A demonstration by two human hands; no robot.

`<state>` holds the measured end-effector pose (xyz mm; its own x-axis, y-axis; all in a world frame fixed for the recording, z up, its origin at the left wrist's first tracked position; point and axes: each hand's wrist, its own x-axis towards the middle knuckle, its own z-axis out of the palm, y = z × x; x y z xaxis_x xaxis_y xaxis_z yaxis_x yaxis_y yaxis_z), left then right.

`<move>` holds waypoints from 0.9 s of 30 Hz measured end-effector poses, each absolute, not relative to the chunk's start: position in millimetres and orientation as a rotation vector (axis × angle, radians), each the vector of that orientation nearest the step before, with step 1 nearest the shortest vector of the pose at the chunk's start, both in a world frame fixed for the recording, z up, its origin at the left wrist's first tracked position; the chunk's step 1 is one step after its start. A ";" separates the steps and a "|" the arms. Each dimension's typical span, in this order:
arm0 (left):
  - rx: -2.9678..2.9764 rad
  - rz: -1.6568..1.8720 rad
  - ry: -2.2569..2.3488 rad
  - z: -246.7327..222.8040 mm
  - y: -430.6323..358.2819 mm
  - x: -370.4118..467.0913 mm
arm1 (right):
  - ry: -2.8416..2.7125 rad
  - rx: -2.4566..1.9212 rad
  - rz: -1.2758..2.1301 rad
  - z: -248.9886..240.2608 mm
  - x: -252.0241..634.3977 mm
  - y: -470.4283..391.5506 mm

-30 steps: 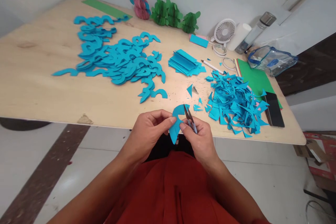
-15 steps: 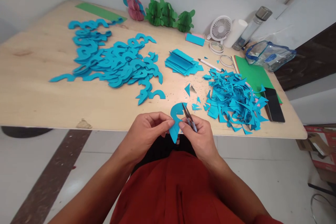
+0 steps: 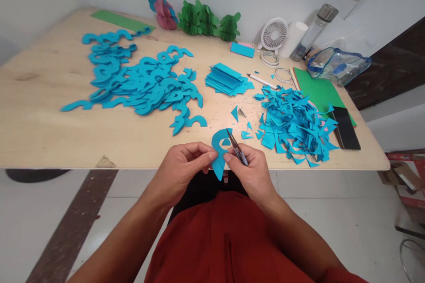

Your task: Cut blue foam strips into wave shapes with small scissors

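My left hand (image 3: 194,159) pinches a blue paper cutout (image 3: 218,166) between thumb and fingers at the table's front edge. The cutout curves like a hook at the top and tapers to a point at the bottom. In my right hand (image 3: 250,168) are small scissors (image 3: 237,147), their blades pointing up and away; thumb and fingertip of that hand also touch the cutout's right side. A small half-round blue scrap (image 3: 226,142) shows inside the curve, separate from it. To the left lies a heap of wavy blue paper cutouts (image 3: 146,84).
Blue scraps (image 3: 292,124) pile up at right beside a phone (image 3: 346,128) and green paper (image 3: 318,90). Stacked blue paper (image 3: 227,79), a pencil (image 3: 262,81) and tape rolls (image 3: 269,59) lie mid-table. A fan (image 3: 274,35), a bottle (image 3: 315,31) and green paper figures (image 3: 199,20) stand behind.
The half-round scrap has come away from the cutout's inner curve, leaving a gap between them. Both hands keep their grip. The view has shifted slightly.
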<state>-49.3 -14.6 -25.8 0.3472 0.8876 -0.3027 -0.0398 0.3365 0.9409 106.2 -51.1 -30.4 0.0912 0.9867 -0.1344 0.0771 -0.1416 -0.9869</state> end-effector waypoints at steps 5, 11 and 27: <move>1.038 0.778 1.033 -26.7 -15.0 -48.9 | -1.128 -1.394 1.225 -31.4 106.6 -51.3; 1.034 0.803 1.022 -28.2 -17.9 -46.3 | -1.040 -1.331 1.273 -37.6 107.4 -52.8; 1.001 0.757 0.982 -29.8 -21.3 -49.7 | -0.793 -1.321 1.341 -41.6 105.8 -52.2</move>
<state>-49.7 -21.3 -29.8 0.3811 0.8708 -0.3105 -0.0793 0.3654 0.9275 105.8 -52.2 -41.6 0.1536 0.9500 -0.2720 -0.2198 -0.2355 -0.9467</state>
